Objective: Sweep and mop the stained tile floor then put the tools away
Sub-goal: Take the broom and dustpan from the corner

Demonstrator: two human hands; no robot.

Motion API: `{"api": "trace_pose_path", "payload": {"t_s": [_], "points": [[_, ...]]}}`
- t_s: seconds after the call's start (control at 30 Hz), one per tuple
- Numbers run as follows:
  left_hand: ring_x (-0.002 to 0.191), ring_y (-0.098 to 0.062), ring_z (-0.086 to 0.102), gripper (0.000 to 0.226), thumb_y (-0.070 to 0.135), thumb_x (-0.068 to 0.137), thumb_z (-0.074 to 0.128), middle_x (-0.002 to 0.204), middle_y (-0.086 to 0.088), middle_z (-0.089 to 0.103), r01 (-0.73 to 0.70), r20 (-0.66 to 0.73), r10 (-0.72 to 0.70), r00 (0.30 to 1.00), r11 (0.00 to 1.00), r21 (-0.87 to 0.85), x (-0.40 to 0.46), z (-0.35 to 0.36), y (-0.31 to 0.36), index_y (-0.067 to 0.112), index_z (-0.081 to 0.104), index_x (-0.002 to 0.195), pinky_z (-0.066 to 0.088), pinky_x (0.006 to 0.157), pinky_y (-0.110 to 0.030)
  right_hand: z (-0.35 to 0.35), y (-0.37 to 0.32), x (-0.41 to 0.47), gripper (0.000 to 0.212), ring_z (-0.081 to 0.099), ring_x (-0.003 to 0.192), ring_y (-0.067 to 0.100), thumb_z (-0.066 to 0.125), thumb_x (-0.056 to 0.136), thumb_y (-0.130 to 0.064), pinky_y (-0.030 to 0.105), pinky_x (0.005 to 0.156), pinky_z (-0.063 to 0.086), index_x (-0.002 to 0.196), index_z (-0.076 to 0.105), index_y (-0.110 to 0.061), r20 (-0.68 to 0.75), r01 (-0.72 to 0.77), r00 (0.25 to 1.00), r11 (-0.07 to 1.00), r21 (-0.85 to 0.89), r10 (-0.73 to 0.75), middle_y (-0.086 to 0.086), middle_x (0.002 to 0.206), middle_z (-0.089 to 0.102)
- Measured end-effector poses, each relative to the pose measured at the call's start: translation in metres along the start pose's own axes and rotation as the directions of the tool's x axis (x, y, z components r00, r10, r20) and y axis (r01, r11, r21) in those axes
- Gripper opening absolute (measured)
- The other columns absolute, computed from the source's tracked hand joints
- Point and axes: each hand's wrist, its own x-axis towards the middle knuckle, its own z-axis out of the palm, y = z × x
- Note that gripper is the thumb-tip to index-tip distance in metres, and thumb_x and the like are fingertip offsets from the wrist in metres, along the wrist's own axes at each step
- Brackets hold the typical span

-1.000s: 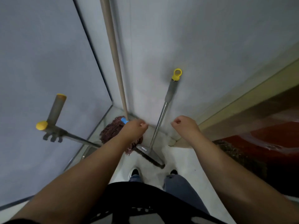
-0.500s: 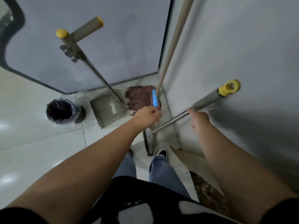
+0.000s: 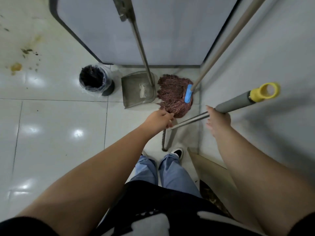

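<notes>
A broom leans against the right wall, with a yellow loop on its end, a grey grip and a metal shaft running down to its head by my feet. My right hand holds the handle where grip meets shaft. A reddish string mop with a blue clamp stands in the corner, its wooden pole leaning up the wall. My left hand hovers loosely curled by the mop strands and holds nothing. Brown and yellow stains mark the tiles at far left.
A grey dustpan with a long upright handle stands left of the mop. A small bin with a dark liner sits further left. A grey panel closes the corner. A wooden threshold lies beside my right foot.
The view has tilted down and leftward, bringing the bin and stains into sight. My right hand has closed onto the broom handle. My left hand stays near the mop head.
</notes>
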Motion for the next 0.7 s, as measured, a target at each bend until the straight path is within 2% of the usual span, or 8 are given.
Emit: {"api": "trace_pose_path", "payload": {"t_s": [0.1,0.17,0.23,0.33,0.43,0.57,0.63,0.7], "points": [[0.076,-0.017,0.054,0.026,0.026,0.097,0.045,0.087,-0.009,0.065,0.036,-0.024,-0.037,0.999,0.998,-0.047,-0.017,-0.015,-0.014,0.007,0.062,0.093,0.042,0.065,-0.024,0.023,0.012,-0.039,0.025,0.058,0.066,0.015,0.072,0.081,-0.028,0.024,0.059,0.052,0.09,0.053,-0.016,0.064,0.064,0.996,0.998,0.004,-0.064,-0.002,0.072,0.054],[0.076,-0.017,0.055,0.027,0.026,0.097,0.044,0.086,-0.008,0.065,0.027,-0.051,-0.03,0.998,0.997,-0.068,-0.028,-0.028,-0.021,0.008,0.063,0.094,0.043,0.065,-0.024,0.036,0.012,-0.064,0.019,0.066,0.077,0.019,0.071,0.082,-0.024,0.032,0.076,0.057,0.081,0.057,-0.012,0.112,0.111,0.988,0.993,-0.029,-0.107,-0.004,0.068,0.057],[0.072,-0.014,0.056,0.027,0.027,0.097,0.044,0.081,-0.004,0.064,0.006,-0.091,-0.016,0.996,0.993,-0.117,-0.039,-0.044,-0.029,0.009,0.063,0.093,0.043,0.064,-0.023,0.047,0.006,-0.091,0.018,0.068,0.086,0.024,0.071,0.082,-0.024,0.041,0.088,0.054,0.085,0.06,-0.009,0.169,0.185,0.971,0.978,-0.097,-0.167,-0.004,0.067,0.058],[0.068,-0.012,0.054,0.028,0.029,0.097,0.044,0.075,-0.001,0.063,0.027,-0.143,-0.063,0.988,0.97,-0.242,-0.052,-0.066,-0.047,0.009,0.063,0.09,0.042,0.063,-0.023,0.069,-0.003,-0.13,0.024,0.068,0.093,0.034,0.073,0.08,-0.022,0.044,0.087,0.054,0.07,0.053,-0.013,0.239,0.279,0.939,0.953,-0.116,-0.246,-0.003,0.064,0.057],[0.065,-0.013,0.054,0.036,0.034,0.096,0.042,0.066,0.001,0.065,0.135,-0.118,-0.195,0.974,0.911,-0.389,-0.064,-0.082,-0.075,0.012,0.062,0.075,0.041,0.064,-0.024,0.095,-0.005,-0.169,0.031,0.068,0.093,0.033,0.074,0.08,-0.017,0.035,0.074,0.057,0.068,0.046,-0.019,0.311,0.282,0.914,0.959,-0.021,-0.262,-0.001,0.067,0.056],[0.064,-0.014,0.057,0.048,0.051,0.094,0.04,0.069,-0.001,0.068,0.258,-0.042,-0.345,0.938,0.774,-0.578,-0.073,-0.099,-0.109,0.012,0.063,0.079,0.043,0.069,-0.027,0.128,-0.004,-0.209,0.024,0.071,0.073,0.018,0.076,0.077,-0.016,0.024,0.063,0.058,0.084,0.054,-0.009,0.46,0.212,0.867,0.977,0.013,-0.194,0.001,0.076,0.062],[0.067,-0.016,0.058,0.054,0.057,0.092,0.039,0.075,-0.004,0.069,0.248,-0.009,-0.369,0.93,0.642,-0.725,-0.075,-0.111,-0.121,0.009,0.063,0.086,0.046,0.069,-0.029,0.142,-0.002,-0.224,0.023,0.069,0.06,0.014,0.076,0.077,-0.014,0.025,0.064,0.059,0.086,0.055,-0.009,0.514,0.166,0.842,0.985,0.038,-0.162,0.001,0.079,0.064],[0.075,-0.016,0.059,0.057,0.061,0.09,0.039,0.086,-0.005,0.068,0.199,0.032,-0.349,0.937,0.456,-0.867,-0.074,-0.124,-0.13,0.008,0.059,0.092,0.048,0.069,-0.031,0.153,0.001,-0.239,0.02,0.07,0.055,0.013,0.074,0.079,-0.013,0.026,0.064,0.06,0.086,0.055,-0.01,0.571,0.143,0.808,0.988,0.052,-0.147,0.002,0.083,0.065]]}}
